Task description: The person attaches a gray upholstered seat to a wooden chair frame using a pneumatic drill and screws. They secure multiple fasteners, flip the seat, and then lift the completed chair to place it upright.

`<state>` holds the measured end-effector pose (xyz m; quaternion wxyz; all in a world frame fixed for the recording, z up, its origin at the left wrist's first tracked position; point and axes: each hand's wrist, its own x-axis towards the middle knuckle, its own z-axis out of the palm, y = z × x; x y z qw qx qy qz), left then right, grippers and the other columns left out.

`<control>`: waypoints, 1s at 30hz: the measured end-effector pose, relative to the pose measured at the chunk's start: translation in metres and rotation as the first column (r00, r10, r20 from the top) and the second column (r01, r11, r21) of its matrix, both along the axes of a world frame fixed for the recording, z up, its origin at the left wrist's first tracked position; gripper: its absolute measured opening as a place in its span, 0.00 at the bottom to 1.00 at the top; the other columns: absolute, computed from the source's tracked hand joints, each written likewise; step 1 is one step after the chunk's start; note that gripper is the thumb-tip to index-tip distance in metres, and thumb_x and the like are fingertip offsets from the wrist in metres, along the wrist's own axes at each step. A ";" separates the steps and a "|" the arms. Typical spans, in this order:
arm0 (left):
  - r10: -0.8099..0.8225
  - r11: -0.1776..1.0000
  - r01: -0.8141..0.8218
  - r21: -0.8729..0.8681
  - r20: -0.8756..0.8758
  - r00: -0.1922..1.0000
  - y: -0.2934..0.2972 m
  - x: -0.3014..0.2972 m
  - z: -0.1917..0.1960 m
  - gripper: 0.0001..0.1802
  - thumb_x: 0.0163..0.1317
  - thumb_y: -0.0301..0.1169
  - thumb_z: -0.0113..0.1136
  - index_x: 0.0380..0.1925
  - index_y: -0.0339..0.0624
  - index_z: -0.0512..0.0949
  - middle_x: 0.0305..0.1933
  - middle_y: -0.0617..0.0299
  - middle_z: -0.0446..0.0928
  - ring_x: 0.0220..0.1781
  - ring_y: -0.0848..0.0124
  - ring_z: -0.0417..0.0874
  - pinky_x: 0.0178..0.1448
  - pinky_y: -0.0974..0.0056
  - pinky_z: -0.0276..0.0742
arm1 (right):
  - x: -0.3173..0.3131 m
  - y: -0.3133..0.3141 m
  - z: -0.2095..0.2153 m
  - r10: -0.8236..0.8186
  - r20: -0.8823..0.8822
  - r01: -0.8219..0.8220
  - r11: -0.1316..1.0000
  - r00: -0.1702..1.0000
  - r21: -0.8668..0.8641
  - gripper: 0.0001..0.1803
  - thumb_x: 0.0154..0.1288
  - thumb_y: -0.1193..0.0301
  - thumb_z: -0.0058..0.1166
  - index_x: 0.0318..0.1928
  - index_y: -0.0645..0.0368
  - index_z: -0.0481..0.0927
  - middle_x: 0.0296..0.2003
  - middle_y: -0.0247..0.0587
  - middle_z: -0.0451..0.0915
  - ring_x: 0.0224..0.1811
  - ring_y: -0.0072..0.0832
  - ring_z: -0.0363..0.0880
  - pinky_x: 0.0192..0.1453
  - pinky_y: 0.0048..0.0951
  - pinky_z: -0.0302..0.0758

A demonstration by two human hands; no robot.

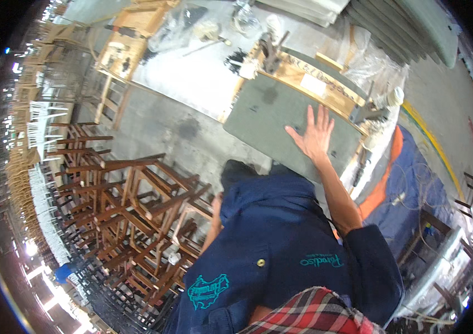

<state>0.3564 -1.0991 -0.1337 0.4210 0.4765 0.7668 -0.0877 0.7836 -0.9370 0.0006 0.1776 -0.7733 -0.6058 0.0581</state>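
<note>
My right hand [316,132] lies on a grey-green panel [264,114] with its fingers spread and nothing in them. The panel sits at the edge of a worktable in front of me. Along its far side runs a wooden strip [306,78] with handwriting and a pale paper label on it. A metal clamp [270,55] stands at the strip's left end, and another clamp [367,112] at its right end. My left hand [217,204] hangs low beside my dark blue apron [270,222]; its fingers are mostly hidden, so what they do cannot be made out.
Stacked brown wooden chair frames [130,195] crowd the floor on my left, with white frames [41,133] behind them. A light wooden bench [122,55] stands at the far left. Several grey curved panels [403,33] lean at the back right. Blue and orange sheeting [409,172] covers the right side.
</note>
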 end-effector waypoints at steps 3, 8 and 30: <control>0.112 0.994 -0.112 0.001 0.083 0.990 -0.021 0.015 0.009 0.30 0.64 0.41 0.58 0.62 0.35 0.71 0.59 0.47 0.78 0.62 0.49 0.78 0.64 0.54 0.74 | -0.005 0.003 0.002 0.048 -0.048 -0.046 0.999 0.998 0.028 0.55 0.57 0.34 0.59 0.73 0.60 0.61 0.73 0.64 0.56 0.78 0.57 0.49 0.78 0.66 0.43; -0.023 0.938 -0.074 0.340 0.274 0.962 -0.045 0.025 0.044 0.30 0.65 0.39 0.57 0.64 0.36 0.69 0.62 0.47 0.75 0.65 0.49 0.76 0.66 0.53 0.73 | -0.005 0.008 0.011 0.029 -0.073 -0.028 0.999 0.997 0.023 0.54 0.56 0.35 0.61 0.72 0.60 0.63 0.73 0.63 0.57 0.78 0.56 0.49 0.78 0.66 0.44; -0.647 0.512 0.163 0.843 0.255 0.719 -0.017 0.045 0.180 0.34 0.68 0.30 0.54 0.73 0.43 0.57 0.77 0.47 0.58 0.77 0.50 0.63 0.77 0.49 0.65 | 0.001 0.020 -0.018 0.276 0.232 -0.276 0.961 0.933 -0.031 0.49 0.70 0.37 0.45 0.75 0.63 0.57 0.74 0.66 0.54 0.77 0.59 0.50 0.76 0.63 0.52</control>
